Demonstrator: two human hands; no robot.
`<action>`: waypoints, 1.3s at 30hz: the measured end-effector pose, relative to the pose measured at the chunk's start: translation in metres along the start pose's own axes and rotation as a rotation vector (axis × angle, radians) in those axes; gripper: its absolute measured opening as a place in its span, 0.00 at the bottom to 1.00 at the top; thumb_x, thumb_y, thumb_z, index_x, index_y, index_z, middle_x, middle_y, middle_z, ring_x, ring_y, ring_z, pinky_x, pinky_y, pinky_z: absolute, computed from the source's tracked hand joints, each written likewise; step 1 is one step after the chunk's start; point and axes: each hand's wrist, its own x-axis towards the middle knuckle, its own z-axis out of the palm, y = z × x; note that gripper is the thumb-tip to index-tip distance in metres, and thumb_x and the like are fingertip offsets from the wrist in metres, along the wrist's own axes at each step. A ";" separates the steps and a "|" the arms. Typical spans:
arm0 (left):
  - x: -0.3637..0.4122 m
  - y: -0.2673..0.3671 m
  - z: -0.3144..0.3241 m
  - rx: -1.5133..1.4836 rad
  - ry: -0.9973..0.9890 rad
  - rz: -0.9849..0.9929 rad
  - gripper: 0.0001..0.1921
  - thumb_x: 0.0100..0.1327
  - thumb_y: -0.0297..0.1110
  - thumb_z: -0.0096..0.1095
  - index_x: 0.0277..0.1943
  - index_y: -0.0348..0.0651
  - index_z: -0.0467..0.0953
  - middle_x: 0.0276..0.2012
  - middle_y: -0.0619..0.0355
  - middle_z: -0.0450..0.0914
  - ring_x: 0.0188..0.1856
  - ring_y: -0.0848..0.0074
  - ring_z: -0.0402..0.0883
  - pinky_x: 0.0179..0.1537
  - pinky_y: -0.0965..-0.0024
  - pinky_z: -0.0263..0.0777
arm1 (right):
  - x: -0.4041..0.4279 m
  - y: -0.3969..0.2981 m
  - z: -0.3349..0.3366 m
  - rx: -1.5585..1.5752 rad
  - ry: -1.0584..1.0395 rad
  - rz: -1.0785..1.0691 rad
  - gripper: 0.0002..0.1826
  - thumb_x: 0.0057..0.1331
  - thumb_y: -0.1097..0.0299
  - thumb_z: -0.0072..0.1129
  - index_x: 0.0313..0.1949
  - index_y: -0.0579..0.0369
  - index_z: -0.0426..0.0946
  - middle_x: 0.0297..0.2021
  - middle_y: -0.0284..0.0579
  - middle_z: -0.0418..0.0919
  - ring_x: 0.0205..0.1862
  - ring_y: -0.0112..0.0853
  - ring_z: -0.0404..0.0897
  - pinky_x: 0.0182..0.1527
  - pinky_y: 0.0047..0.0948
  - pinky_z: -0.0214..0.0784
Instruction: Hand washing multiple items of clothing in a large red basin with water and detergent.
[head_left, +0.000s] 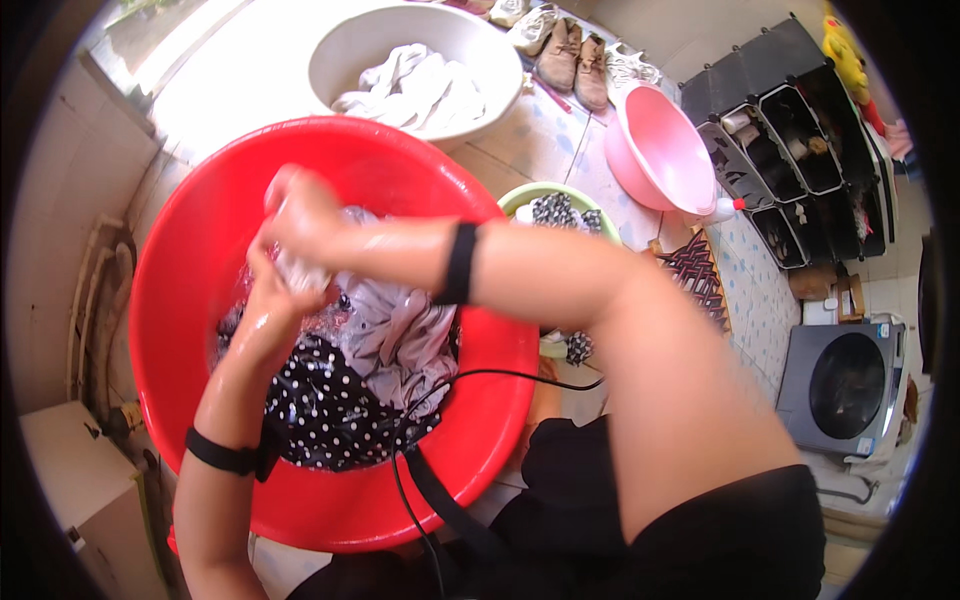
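Over a large red plastic tub (495, 420), my two wet hands are close together. My left hand (277, 289) is closed around a bunched white cloth (301, 276). Just above it my right hand (300, 217), blurred, grips the upper part of the same cloth, which is mostly hidden by the fingers. Below them in the tub lie a wet greyish-mauve garment (397, 330) and a black fabric with white polka dots (322, 405), with water and suds around them. A black cable (495, 371) hangs across the view in front of the tub.
A white basin (510, 75) with white clothes stands behind the tub. To the right are a green basin (559, 187) with patterned cloth, a pink basin (622, 150), brown shoes (559, 56), a black rack (757, 67) and a front-loading washing machine (799, 390). A box (75, 465) stands at lower left.
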 end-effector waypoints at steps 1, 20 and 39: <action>-0.004 0.029 0.017 -0.154 -0.022 -0.067 0.43 0.47 0.27 0.68 0.65 0.44 0.49 0.54 0.48 0.65 0.51 0.65 0.72 0.42 0.67 0.74 | 0.008 -0.003 -0.027 -0.085 -0.036 -0.091 0.09 0.43 0.76 0.63 0.25 0.56 0.72 0.24 0.47 0.75 0.28 0.36 0.77 0.30 0.35 0.70; -0.003 -0.099 0.050 1.162 -0.333 0.013 0.19 0.45 0.27 0.62 0.44 0.43 0.76 0.34 0.45 0.78 0.40 0.60 0.79 0.45 0.63 0.72 | -0.080 0.049 -0.308 -1.260 -0.550 0.489 0.47 0.53 0.44 0.58 0.66 0.54 0.51 0.67 0.55 0.47 0.68 0.54 0.46 0.65 0.56 0.41; -0.010 0.008 -0.189 0.567 0.554 0.330 0.25 0.44 0.18 0.50 0.50 0.39 0.71 0.39 0.53 0.79 0.44 0.67 0.78 0.44 0.72 0.72 | 0.049 -0.038 -0.012 -0.979 -0.893 -0.014 0.36 0.50 0.53 0.59 0.56 0.62 0.65 0.47 0.59 0.75 0.51 0.43 0.75 0.55 0.35 0.65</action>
